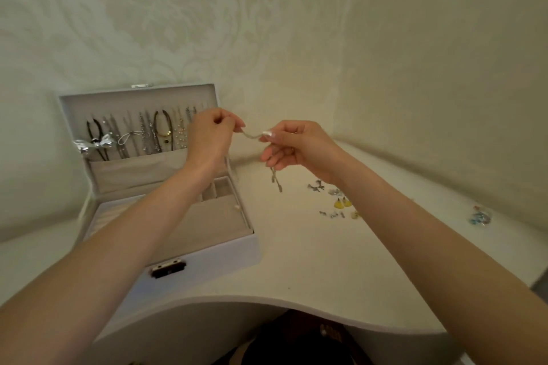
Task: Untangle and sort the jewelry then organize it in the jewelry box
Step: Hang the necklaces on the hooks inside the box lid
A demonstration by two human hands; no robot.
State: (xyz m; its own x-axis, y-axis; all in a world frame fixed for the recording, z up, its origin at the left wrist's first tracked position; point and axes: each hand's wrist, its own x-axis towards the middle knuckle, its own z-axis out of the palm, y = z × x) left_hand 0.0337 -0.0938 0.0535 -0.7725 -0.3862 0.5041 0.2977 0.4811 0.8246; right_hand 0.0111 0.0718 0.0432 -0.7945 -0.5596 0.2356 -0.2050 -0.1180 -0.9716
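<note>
Your left hand (209, 135) and right hand (292, 147) each pinch the silver chain (252, 135) above the counter (296, 246). The open jewelry box (207, 255) sits just left.

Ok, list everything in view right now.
table: one, white, under everything.
box: one, white, open, left on the table.
necklaces: several, silver, black, gold and pearl, hung inside the box lid.
pearl: one, pale, in the box tray near its right edge.
chain: one, silver, held above the table between both grips, one end dangling.
silver pieces: several, small, loose on the table at right.
yellow pieces: two, among the silver ones.
blue piece: one, blurred, far right on the table.
left grip: one, bare, pinches the chain before the lid.
right grip: one, bare, pinches the chain too.
</note>
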